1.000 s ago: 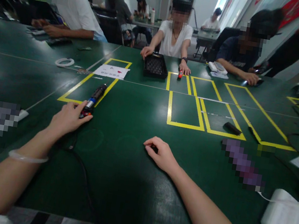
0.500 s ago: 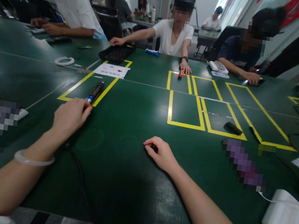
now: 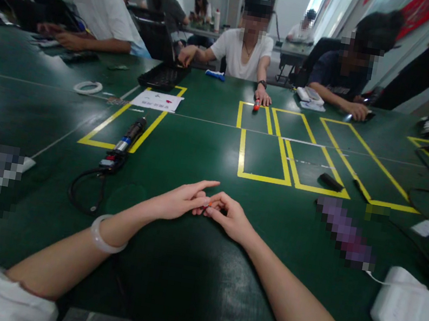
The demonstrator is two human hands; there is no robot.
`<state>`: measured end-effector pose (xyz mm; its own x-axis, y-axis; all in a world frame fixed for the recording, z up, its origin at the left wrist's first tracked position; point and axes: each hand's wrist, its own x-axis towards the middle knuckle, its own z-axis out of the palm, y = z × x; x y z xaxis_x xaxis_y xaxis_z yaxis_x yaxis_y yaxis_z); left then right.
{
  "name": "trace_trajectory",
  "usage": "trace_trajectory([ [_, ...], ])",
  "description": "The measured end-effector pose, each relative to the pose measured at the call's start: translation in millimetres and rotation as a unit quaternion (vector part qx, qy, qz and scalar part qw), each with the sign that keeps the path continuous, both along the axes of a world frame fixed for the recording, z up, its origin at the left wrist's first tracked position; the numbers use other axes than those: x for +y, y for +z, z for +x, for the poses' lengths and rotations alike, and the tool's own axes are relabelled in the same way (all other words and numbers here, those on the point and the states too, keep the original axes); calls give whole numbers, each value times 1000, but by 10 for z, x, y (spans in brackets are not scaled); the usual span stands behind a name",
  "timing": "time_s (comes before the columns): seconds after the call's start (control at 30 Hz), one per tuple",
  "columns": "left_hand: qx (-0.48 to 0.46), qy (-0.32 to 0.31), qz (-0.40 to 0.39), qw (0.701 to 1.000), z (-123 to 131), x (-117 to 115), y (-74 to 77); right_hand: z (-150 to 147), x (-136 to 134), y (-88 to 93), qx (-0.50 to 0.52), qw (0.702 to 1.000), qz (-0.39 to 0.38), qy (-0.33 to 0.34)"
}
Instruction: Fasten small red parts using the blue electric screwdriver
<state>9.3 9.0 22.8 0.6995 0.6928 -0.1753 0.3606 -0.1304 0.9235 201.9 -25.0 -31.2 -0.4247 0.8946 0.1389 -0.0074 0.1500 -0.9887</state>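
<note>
In the middle of the green table (image 3: 159, 294) my two hands meet at the fingertips. My left hand (image 3: 180, 201) pinches with thumb and curled fingers, its index finger stretched out. My right hand (image 3: 234, 219) is closed in a pinch against it. Between them shows a small dark piece with an orange spot (image 3: 210, 203); its kind is too small to make out, and the fingers partly hide it. Left of my hands lies an electric screwdriver (image 3: 130, 138) with a black cable (image 3: 72, 186), partly inside a yellow tape outline (image 3: 96, 143). Neither hand touches it.
A printed paper (image 3: 156, 100), a black tray (image 3: 163, 76) and a white ring (image 3: 88, 87) lie at the back left. On the right are a black piece (image 3: 331, 181), a blurred purple device (image 3: 344, 231) and a white box (image 3: 404, 315) with a cord. A co-worker's hand (image 3: 263, 96) rests opposite, beside an orange-red object (image 3: 256, 105).
My left hand has let go of the electric screwdriver and moved right to meet my right hand, which has stayed nearly in place. The co-worker's hand at the black tray has lifted away from it.
</note>
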Motion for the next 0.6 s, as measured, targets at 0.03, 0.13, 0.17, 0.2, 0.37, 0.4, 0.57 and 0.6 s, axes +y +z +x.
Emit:
trace_trajectory([
  [0.03, -9, 6, -3, 1000, 15, -4, -10, 0, 3, -12, 10, 1000, -2, -1],
  [0.13, -22, 22, -8, 999, 24, -7, -41, -3, 10, -37, 27, 1000, -10, -4],
  [0.17, -22, 22, -9, 999, 20, -7, -54, -5, 11, -39, 31, 999, -13, -5],
  [0.2, -21, 22, -11, 999, 14, -7, -68, -8, 11, -37, 33, 999, -17, -5],
  [0.37, -27, 40, -24, 999, -3, 11, -149, -21, 9, -11, 30, 999, -11, 2],
  [0.4, -29, 51, -30, 998, -3, 18, -163, -22, 8, -7, 25, 1000, -3, -9],
  [0.57, -48, 66, -58, 995, -4, 41, -188, -18, 1, -1, -47, 994, 64, -69],
  [0.6, -50, 65, -53, 995, -6, 41, -183, -17, 1, -2, -58, 993, 73, -73],
])
